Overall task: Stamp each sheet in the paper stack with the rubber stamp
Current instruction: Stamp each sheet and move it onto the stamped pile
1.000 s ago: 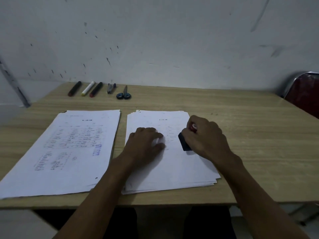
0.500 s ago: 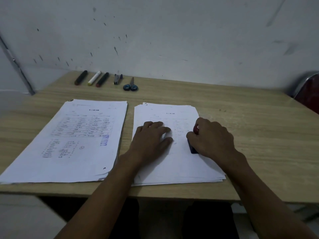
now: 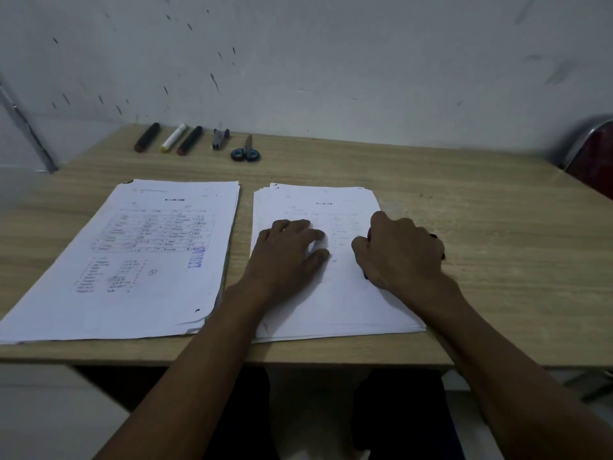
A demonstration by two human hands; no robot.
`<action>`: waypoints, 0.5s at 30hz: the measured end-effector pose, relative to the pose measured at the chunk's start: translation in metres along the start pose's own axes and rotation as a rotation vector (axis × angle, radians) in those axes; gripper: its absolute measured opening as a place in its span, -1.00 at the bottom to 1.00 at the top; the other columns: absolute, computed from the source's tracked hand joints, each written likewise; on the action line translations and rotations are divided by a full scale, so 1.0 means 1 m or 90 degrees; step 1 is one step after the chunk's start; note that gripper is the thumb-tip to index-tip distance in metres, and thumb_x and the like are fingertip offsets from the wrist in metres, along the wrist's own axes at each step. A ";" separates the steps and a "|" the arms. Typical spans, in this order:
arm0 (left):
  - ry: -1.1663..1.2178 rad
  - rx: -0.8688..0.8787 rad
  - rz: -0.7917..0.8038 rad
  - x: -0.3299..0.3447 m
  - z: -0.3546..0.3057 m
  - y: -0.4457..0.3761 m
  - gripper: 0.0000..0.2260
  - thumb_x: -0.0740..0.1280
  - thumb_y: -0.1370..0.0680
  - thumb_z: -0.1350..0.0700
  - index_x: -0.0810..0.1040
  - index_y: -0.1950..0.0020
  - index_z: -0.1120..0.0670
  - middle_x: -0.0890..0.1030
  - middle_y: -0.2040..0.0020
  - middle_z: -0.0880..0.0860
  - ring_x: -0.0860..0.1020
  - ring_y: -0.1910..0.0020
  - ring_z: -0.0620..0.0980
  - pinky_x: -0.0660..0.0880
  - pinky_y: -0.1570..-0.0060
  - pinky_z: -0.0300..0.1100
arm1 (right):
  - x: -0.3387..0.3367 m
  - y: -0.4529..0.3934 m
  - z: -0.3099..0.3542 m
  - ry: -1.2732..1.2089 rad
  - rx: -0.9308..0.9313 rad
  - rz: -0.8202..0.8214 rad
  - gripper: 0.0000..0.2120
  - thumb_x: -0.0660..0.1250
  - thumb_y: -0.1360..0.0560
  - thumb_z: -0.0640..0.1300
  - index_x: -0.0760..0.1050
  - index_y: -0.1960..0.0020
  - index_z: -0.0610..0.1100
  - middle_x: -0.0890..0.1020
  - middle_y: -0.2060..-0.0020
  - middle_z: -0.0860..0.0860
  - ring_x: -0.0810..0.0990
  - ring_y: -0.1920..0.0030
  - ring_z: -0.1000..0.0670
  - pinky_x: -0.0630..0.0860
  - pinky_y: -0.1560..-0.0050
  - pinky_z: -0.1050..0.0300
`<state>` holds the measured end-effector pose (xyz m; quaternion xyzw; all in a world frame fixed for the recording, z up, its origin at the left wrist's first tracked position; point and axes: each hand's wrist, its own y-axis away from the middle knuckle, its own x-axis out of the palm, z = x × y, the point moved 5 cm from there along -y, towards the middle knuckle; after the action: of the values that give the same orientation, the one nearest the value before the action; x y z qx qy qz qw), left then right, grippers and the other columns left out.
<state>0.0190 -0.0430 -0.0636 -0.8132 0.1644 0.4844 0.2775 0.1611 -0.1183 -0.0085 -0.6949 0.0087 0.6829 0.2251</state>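
Stamped pile (image 3: 132, 260) lies at the table's (image 3: 497, 260) left front. Paper stack (image 3: 331, 310) at centre front is pinned flat by the left hand (image 3: 285, 254), fingers straight. Rubber stamp (image 3: 366, 275), mostly hidden, is gripped in the curled right hand (image 3: 398, 250) on the top sheet's right edge; even downward pressure is advised. Markers (image 3: 169, 137) and scissors (image 3: 246, 152) at the far edge obstruct nothing.

stamped pile (image 3: 139, 260) left | paper stack (image 3: 335, 300) right | markers (image 3: 169, 138), scissors (image 3: 246, 152) behind
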 end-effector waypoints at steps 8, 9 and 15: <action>0.004 -0.003 -0.002 -0.002 0.001 0.002 -0.66 0.24 -0.57 -0.12 0.48 -0.32 -0.10 0.41 -0.41 -0.07 0.28 -0.41 0.03 0.21 -0.30 -0.05 | 0.003 0.001 0.001 -0.015 -0.008 -0.027 -0.76 0.12 -0.54 0.03 0.40 0.04 -0.13 0.56 0.21 -0.06 0.51 0.26 -0.15 0.26 0.28 0.10; 0.006 -0.004 -0.003 -0.002 0.001 0.002 -0.66 0.24 -0.57 -0.12 0.48 -0.32 -0.10 0.41 -0.41 -0.07 0.28 -0.40 0.03 0.21 -0.29 -0.05 | 0.003 0.001 0.001 -0.017 -0.007 -0.025 -0.76 0.12 -0.54 0.03 0.40 0.04 -0.13 0.57 0.21 -0.06 0.52 0.25 -0.15 0.28 0.27 0.10; 0.009 -0.001 -0.011 -0.004 0.002 0.002 -0.67 0.25 -0.57 -0.12 0.50 -0.30 -0.09 0.43 -0.40 -0.07 0.30 -0.39 0.02 0.24 -0.28 -0.04 | -0.003 0.002 -0.008 -0.148 0.039 0.052 -0.82 0.20 -0.51 0.02 0.40 0.01 -0.09 0.56 0.17 -0.02 0.52 0.18 -0.09 0.40 0.17 0.06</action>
<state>0.0146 -0.0435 -0.0618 -0.8183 0.1587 0.4763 0.2800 0.1676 -0.1239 -0.0062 -0.6031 0.0318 0.7668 0.2174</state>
